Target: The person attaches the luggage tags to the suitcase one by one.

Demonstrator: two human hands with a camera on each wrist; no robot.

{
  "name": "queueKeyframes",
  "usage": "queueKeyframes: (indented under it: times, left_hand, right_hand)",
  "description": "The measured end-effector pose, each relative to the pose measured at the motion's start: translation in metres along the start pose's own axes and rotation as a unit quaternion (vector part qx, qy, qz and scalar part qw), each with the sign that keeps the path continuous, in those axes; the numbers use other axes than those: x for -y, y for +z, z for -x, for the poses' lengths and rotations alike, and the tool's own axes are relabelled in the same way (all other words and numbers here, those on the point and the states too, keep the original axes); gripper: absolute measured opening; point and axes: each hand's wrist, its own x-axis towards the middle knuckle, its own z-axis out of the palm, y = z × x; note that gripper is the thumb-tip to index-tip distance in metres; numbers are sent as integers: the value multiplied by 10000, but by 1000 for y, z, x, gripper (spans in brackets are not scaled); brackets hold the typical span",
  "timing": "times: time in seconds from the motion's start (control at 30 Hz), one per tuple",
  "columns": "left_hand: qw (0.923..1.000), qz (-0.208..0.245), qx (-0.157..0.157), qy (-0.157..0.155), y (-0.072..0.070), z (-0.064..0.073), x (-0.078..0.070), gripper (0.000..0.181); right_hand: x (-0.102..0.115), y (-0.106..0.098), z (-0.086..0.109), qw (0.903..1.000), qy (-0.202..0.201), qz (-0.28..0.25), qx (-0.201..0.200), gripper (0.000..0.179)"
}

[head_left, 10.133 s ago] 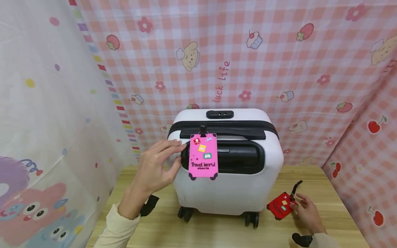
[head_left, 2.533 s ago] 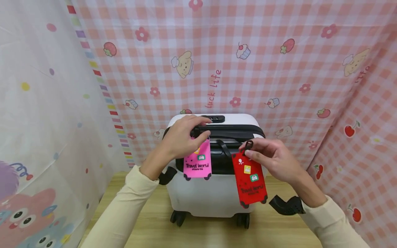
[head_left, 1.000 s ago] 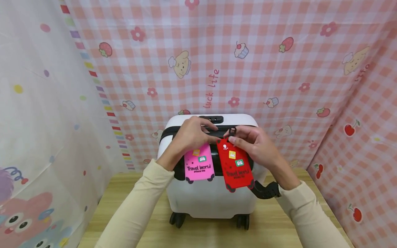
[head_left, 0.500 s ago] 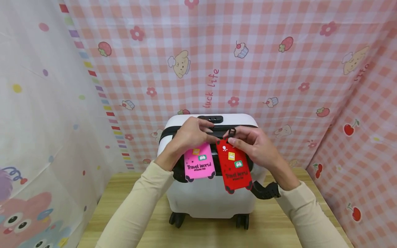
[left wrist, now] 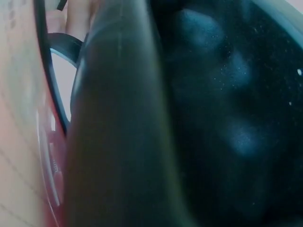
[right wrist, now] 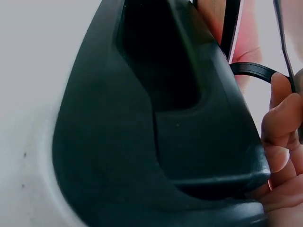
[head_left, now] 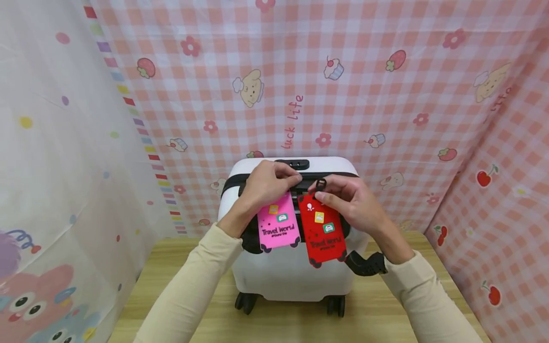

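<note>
A white suitcase [head_left: 296, 276] stands on its wheels with its black handle side facing me. From its handle, at left, hangs a pink luggage tag [head_left: 279, 228]. Right beside that tag, my right hand [head_left: 358, 202] pinches the top of a red luggage tag [head_left: 323, 236] near its small black buckle loop [head_left: 320, 184]. My left hand [head_left: 266, 186] is over the handle, thumb and index finger together. A black strap [right wrist: 253, 69] runs between the two hands behind the handle in the right wrist view. The left fingertips seem to pinch its end, which is mostly hidden.
Below is a wood-grain tabletop [head_left: 386, 295]. A pink checked cloth [head_left: 364, 105] hangs close behind the suitcase, with a white patterned cloth [head_left: 94, 190] at left. The black combination lock [head_left: 296, 165] sits on the suitcase's upper part.
My right hand has lifted the red luggage tag from the table to the handle. My left hand has come up over the handle; its thumb has just drawn in against the index finger.
</note>
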Motion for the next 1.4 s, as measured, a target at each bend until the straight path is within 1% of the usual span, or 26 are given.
queueKeyframes:
  times: [0.1,0.2,0.3,0.4,0.53,0.63,0.77,0.9,1.0,1.1,1.23,1.3,1.4]
  left_hand:
    - [9999,79,-79,7,1,0,1,17]
    - [9999,85,-143,46,1,0,2,15]
    - [9997,111,-185,94,2,0,2,14]
    - [9996,130,-224,137,2,0,3,13]
    - [9994,165,-236,178,1,0,3,13]
    - [9992,226,-231,225,1,1,3,13]
    - [9988,320,-243,275,1,2,4,13]
    - [9982,423,-262,322,1,2,6,14]
    - [9973,531,-277,429,1,2,7,13]
    - [9951,755,-334,547,0,2,8,12]
    - [9903,1033,-506,779,-1,2,10,14]
    - [9878,1092,-583,945,0,2,11,15]
    - [9848,1225,-518,1120,-1,3,12,14]
  right_hand:
    - [0,2,1,9994,-216,198,-173,17]
    - [0,4,2,9970,-415,526,-382,13]
    - [-1,5,2,9944,-518,737,-561,10]
    - [-1,5,1,9940,-530,723,-634,11]
    - [-2,6,2,9935,-587,689,-684,18]
    - [-3,7,2,9917,-700,732,-795,21]
    - [-4,8,3,9901,-800,723,-898,19]
    - [-4,7,4,9899,-818,817,-818,16]
    - [-4,6,4,9893,-787,961,-763,15]
    - [-4,7,4,9890,-727,1055,-739,14]
    - [-5,8,4,9850,-711,1393,-733,14]
    - [-6,8,3,9822,-763,1556,-731,14]
    - [-7,8,2,9801,-879,1626,-728,13]
